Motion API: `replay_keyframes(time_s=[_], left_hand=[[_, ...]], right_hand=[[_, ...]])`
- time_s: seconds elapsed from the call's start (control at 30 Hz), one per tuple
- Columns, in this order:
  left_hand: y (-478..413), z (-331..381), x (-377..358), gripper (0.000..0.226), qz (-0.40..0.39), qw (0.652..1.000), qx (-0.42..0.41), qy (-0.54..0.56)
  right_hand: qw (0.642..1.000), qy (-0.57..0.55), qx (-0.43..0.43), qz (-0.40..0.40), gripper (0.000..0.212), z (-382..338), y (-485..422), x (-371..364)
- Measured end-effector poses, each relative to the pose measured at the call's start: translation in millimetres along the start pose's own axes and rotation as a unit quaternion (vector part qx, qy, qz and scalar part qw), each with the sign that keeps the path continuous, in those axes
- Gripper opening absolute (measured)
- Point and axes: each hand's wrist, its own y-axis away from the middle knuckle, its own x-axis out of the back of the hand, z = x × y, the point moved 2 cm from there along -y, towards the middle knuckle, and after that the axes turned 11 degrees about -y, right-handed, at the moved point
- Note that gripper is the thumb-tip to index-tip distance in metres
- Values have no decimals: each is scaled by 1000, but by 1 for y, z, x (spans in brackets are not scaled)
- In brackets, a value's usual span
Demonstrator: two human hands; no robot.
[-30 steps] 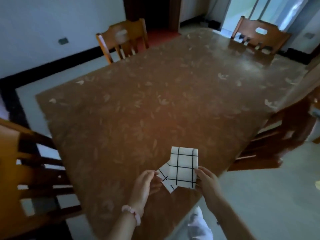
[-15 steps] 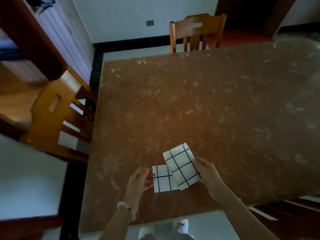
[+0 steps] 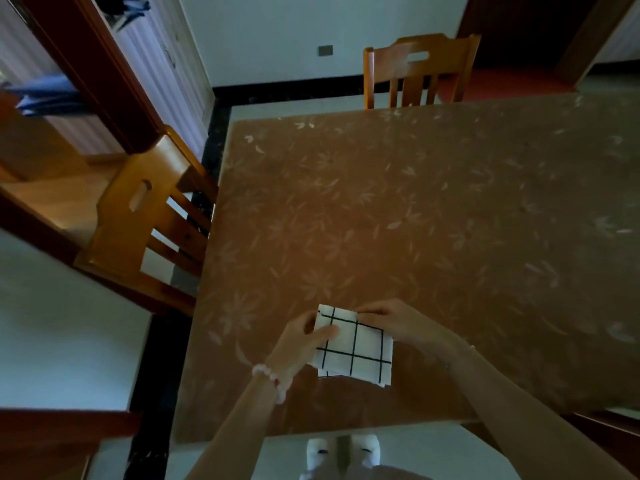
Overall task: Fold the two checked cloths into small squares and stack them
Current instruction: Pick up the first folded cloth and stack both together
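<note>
2 folded checked cloths [image 3: 356,344] stacked near table [image 3: 415,220] front edge, white with black grid

Left hand [image 3: 298,341] pinching left edge, right hand [image 3: 388,322] fingers closed on far corner; lower cloth mostly hidden, only edges peeking out

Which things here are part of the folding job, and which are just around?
Job:
top cloth, folded, lying on the other
lower cloth, only an edge showing beneath
left hand and right hand, both on the top cloth
table, the work surface

Just around:
far chair
side chair
</note>
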Motion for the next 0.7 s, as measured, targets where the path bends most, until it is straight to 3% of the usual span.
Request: replay_keyframes(time_s=[0.17,0.27,0.47,0.7], left_hand=[[0,-6,-1,9,80,996,11,47],[-1,-9,-4,9,104,991,19,86],[-7,-16,-9,5,127,990,16,52],[-12,-38,-11,15,141,989,6,-49]], right_hand=[[971,-224,-23,86,26,18,10,2],[950,-293,-33,104,25,34,14,-3],[919,-332,-50,206,21,50,12,-15],[919,-249,-18,304,24,63,7,-21]])
